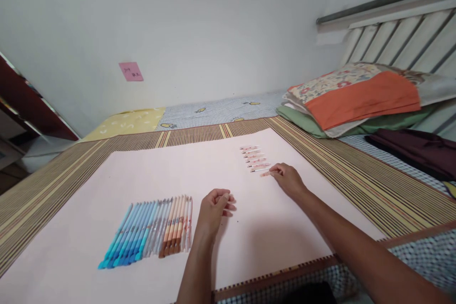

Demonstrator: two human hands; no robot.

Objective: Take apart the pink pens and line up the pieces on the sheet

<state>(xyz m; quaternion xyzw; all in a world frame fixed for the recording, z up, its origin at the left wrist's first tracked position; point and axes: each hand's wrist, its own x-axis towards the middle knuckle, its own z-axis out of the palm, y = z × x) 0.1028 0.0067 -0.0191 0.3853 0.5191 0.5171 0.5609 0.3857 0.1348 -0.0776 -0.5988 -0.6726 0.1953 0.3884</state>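
Note:
My right hand [288,179] is at the right side of a large pale pink sheet, with thumb and fingers pinched on the end of a slim pen [265,174]. Just beyond it lies a short column of several pink-and-white pens [253,156], side by side with dark tips to the left. My left hand [216,205] hovers over the middle of the sheet, fingers loosely bent and apart, with nothing visible in it. Left of that hand lies a neat row of pens: blue ones [130,232], clear grey ones [156,228], and peach ones with brown ends [174,225].
The pink sheet [142,171] lies on a striped mat [306,152] over a bed. Folded cloths and an orange-banded pillow [366,99] are stacked at the right, with dark folded fabric [416,149] nearer. A pink note [131,71] is on the wall; a white rail [402,38] stands right.

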